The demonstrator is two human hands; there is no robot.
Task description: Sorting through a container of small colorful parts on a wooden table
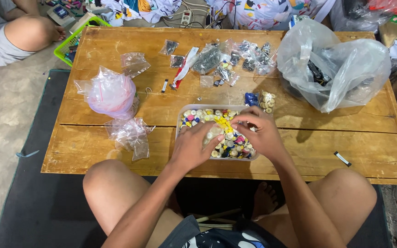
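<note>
Sorting through small round multicoloured plastic buttons (228, 138) inside a shallow clear rectangular plastic container (180, 120), set on the low wooden plank table (345, 138) directly beneath both hands. Left hand (193, 146) laid palm-down over the near left part of the container, fingers loosely spread and resting on the buttons; no grip visible. Right hand (259, 133) bent over the middle, fingertips drawn together in a pinch among the yellow pieces; whether a button sits between them cannot be told. Judged step: picking single buttons out of the mix. Judged requirement for the next move: a firm fingertip pinch on one piece and a clean lift clear of its neighbours.

Just beyond the right hand: a small heap of blue and cream buttons (260, 99). Left of the left hand: crumpled clear zip bags (129, 133) and a fuller pinkish bundle of bags (111, 94). Far right of the right hand: a large translucent plastic sack (341, 69) holding dark items.
</note>
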